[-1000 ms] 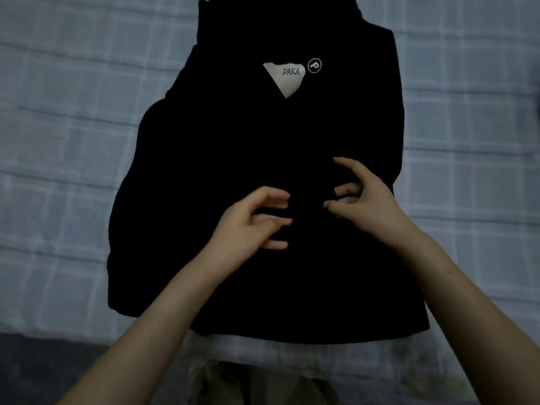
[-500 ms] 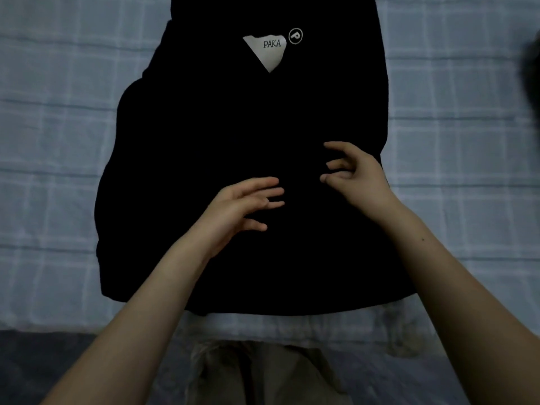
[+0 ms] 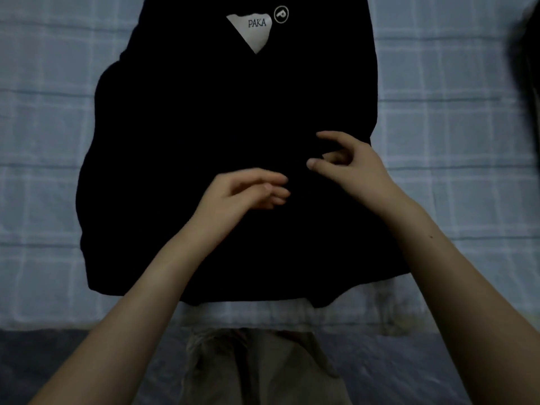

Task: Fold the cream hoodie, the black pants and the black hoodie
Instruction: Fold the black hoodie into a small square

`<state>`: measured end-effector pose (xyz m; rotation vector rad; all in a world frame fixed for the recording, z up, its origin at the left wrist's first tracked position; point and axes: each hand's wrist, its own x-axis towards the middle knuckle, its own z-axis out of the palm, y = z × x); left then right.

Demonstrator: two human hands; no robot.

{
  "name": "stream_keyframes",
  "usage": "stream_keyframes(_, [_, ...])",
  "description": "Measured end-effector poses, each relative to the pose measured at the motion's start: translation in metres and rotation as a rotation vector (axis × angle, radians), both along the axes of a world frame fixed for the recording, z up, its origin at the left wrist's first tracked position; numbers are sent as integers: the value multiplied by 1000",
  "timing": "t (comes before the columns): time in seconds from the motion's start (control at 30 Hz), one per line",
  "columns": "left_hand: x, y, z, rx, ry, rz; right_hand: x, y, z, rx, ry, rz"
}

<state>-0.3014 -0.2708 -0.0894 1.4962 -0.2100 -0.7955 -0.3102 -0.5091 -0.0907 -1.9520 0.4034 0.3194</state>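
Note:
A black garment, apparently the black hoodie (image 3: 204,141), lies spread on the bed with a white triangular patch reading PAKA (image 3: 254,29) and a small round logo near its top. My left hand (image 3: 242,194) hovers over its middle with fingers loosely extended toward the right and nothing in them. My right hand (image 3: 347,168) is just right of it over the cloth, index finger raised, thumb and other fingers loosely curled; I see nothing held in them. The cream hoodie and black pants are not in view.
The garment lies on a pale blue checked sheet (image 3: 453,141) that covers the bed. The bed's near edge (image 3: 58,325) runs across the bottom, with my khaki-clad legs (image 3: 263,366) below it. A dark blurred shape (image 3: 526,68) intrudes at the right edge.
The view has shifted so the garment sits lower and closer. Both hands have stayed over its middle, and the left fingers have straightened from a curl.

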Motion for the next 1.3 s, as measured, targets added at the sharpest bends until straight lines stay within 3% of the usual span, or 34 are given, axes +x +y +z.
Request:
stream_keyframes(0.07, [1,6,-12,409,-491,47,-4,-5,1,-32,29,77])
stream_keyframes(0.13, [1,11,-27,798,-780,-259,-8,-6,-3,-116,-6,94])
stream_keyframes(0.2, [-5,12,-42,950,-848,-435,-15,2,-6,-250,-118,75])
stream_keyframes(0.3, [-7,12,-51,974,-898,-343,-34,27,-21,-486,-334,130])
stream_keyframes(0.4, [-6,13,-58,1110,-894,-360,-48,41,-39,-638,-292,270])
stream_keyframes(0.57, [-2,22,-60,1094,-910,-338,-38,35,-49,-747,-363,215])
stream_keyframes(0.73, [4,30,-48,1073,-844,-350,-17,20,-36,-515,-450,165])
stream_keyframes(0.83, [21,37,-33,972,-782,-246,-4,15,-22,-562,-372,142])
stream_keyframes(1.03, [130,65,-28,1005,-1063,36,69,57,-2,-604,-454,228])
stream_keyframes(1.13, [199,75,-37,1012,-908,206,130,83,-3,-586,-353,176])
stream_keyframes(1.2, [229,83,-45,990,-737,226,160,98,-6,-519,-326,130])
stream_keyframes(1.3, [240,92,-52,893,-677,201,190,115,-10,-350,-292,76])
